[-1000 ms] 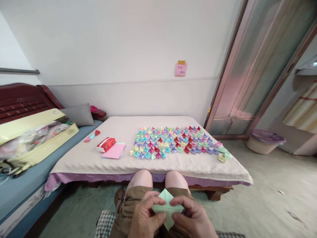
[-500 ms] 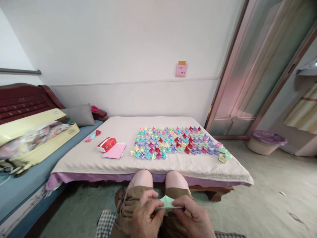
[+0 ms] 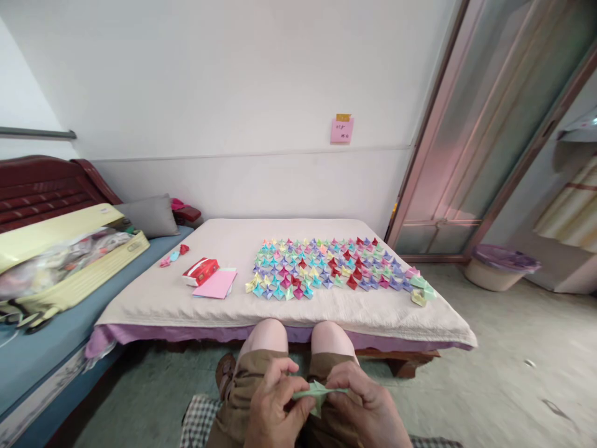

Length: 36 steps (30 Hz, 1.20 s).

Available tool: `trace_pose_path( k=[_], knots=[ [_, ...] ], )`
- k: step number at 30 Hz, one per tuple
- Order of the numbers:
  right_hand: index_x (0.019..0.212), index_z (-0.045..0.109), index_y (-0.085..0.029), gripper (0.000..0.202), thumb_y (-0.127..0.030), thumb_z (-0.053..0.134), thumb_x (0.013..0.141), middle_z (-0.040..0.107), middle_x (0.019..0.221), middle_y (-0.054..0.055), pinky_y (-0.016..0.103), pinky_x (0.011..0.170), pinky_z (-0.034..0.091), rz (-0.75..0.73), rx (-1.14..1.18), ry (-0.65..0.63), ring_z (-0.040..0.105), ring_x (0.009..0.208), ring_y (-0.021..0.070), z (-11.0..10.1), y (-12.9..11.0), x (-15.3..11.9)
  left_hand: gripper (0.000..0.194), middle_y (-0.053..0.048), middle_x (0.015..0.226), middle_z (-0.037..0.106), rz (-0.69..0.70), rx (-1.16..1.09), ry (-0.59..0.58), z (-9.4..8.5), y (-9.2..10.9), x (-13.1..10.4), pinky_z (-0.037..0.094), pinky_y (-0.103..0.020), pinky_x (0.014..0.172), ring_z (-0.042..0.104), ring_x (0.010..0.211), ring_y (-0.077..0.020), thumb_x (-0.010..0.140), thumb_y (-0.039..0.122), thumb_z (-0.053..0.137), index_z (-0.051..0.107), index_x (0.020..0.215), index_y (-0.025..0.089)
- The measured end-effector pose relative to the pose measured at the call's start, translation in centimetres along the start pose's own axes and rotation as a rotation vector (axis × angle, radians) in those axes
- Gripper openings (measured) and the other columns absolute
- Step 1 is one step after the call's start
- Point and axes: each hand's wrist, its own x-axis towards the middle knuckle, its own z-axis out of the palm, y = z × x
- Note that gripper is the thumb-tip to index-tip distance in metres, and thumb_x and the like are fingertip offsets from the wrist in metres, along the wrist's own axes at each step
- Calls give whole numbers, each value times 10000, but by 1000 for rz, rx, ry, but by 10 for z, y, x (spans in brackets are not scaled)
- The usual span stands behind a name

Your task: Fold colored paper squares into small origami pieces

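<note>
A pale green folded paper (image 3: pixel 317 391) is held above my lap between both hands. My left hand (image 3: pixel 278 401) pinches its left end between thumb and fingers, with the index finger raised in a bend. On the other end, my right hand (image 3: pixel 366 401) grips the paper with thumb and forefinger. Its middle shows a raised peak and a flap pointing downward. In front of my knees, many folded paper pieces (image 3: pixel 321 264) in several colours stand in rows on the covered bed (image 3: pixel 224 314).
Left of the rows lie pink paper sheets (image 3: pixel 215 284), a red-and-white packet (image 3: pixel 200 272) and small folded pieces (image 3: pixel 175 256). A yellow open case (image 3: pixel 79 274) sits on the blue bed at far left. A lined bin (image 3: pixel 501 267) stands on the floor at right.
The green paper has turned between my fingers. It was a flatter strip with one peak on top, and now a flap also shows below. My right hand has shifted slightly.
</note>
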Motion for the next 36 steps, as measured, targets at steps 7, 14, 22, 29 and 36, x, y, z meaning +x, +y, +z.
trace_pose_path(
  k=[7,14,22,29,36],
  knots=[
    [678,745,-223,105,-250,665,740,665,669,6,284,668,435,55,-73,-58,591,691,208,-1,1,-1,151,-68,900,660,-17,-28,-80,-10,0,6,515,-244,625,652,701,-183,808,317,692,749,721,207],
    [666,746,-214,104,-266,685,733,649,644,-6,269,648,422,53,-46,-78,579,660,188,0,3,-2,179,-63,845,679,18,-107,-231,-14,4,11,490,-249,717,650,778,-198,859,330,627,713,844,175],
    [691,739,-217,120,-298,678,756,656,647,-5,272,629,434,64,-27,-99,577,656,193,3,3,-4,168,-5,682,630,-151,-137,-350,-11,7,12,401,-220,617,574,645,-161,828,297,627,732,751,189],
    [755,740,-213,89,-287,690,749,666,666,-6,261,626,433,83,14,-112,570,657,182,9,2,-7,201,18,596,574,-269,-196,-310,-13,13,13,369,-230,590,495,583,-146,784,305,617,721,660,185],
    [655,720,-196,161,-311,689,764,631,616,-5,256,595,402,112,-11,-136,533,623,170,12,8,-8,214,16,561,541,-350,-199,-381,-16,19,15,367,-227,548,480,566,-148,760,314,600,704,663,155]
  ],
)
